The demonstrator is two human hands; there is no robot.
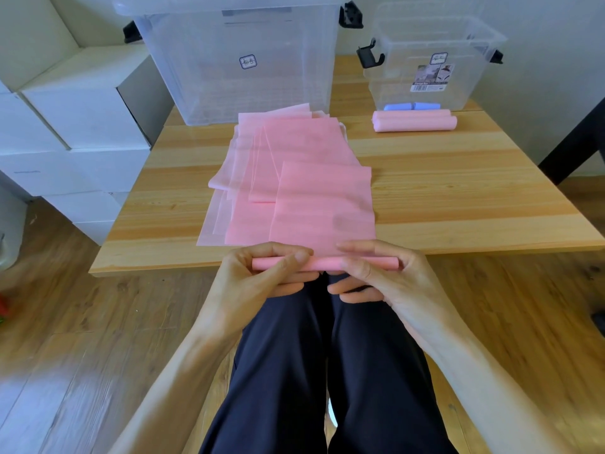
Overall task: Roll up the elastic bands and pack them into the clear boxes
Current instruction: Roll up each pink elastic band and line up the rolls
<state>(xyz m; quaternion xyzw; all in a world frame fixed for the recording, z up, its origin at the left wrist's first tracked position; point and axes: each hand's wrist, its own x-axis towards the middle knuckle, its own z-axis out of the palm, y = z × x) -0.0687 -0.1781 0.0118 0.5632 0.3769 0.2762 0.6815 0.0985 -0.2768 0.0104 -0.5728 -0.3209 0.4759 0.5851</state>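
Centrally, both hands, left [262, 273] and right [376, 273], gripping partly rolled pink band [322, 204] at counter [458, 198] edge.

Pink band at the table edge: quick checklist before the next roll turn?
1. Left hand grips the roll: ok.
2. Right hand grips the roll: ok.
3. Roll ends even: cannot tell, fingers cover them.
4. Flat part of the band lies smooth ahead of the roll: ok.
5. Loose pink sheets kept apart from the band: not ok, the band overlaps them.
6. Small clear box open for packing: ok; two finished pink rolls wait in front.
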